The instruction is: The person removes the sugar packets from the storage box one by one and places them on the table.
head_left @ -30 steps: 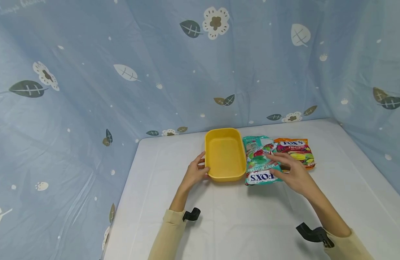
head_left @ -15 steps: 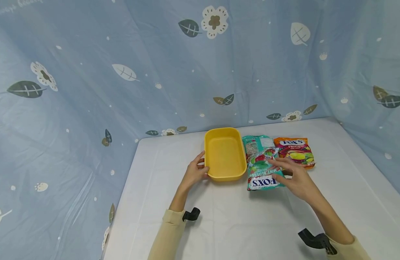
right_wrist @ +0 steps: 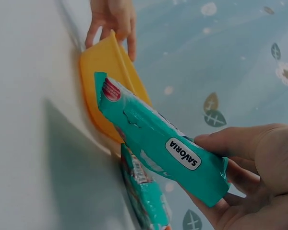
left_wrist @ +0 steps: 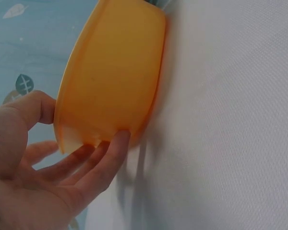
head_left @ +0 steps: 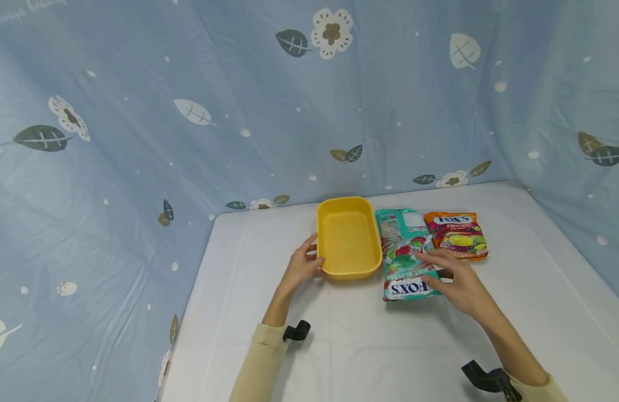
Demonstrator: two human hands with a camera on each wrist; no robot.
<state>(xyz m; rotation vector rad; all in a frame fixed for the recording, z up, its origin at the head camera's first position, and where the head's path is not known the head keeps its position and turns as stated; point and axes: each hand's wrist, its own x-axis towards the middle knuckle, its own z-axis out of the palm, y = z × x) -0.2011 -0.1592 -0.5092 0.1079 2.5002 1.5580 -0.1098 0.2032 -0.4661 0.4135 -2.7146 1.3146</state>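
Behind white table (head_left: 369, 346), blue leaf-print curtain (head_left: 188, 100).

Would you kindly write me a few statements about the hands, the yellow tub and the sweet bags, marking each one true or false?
1. The left hand holds the near left corner of the yellow tub. True.
2. The yellow tub is full of sweets. False: its inside shows bare.
3. The right hand grips the teal Fox's bag at its right edge. True: the right wrist view shows thumb and fingers pinching it.
4. The orange Fox's bag lies inside the tub. False: it lies on the white table, to the right of the teal bag.
5. The teal bag lies left of the tub. False: it lies on the tub's right.
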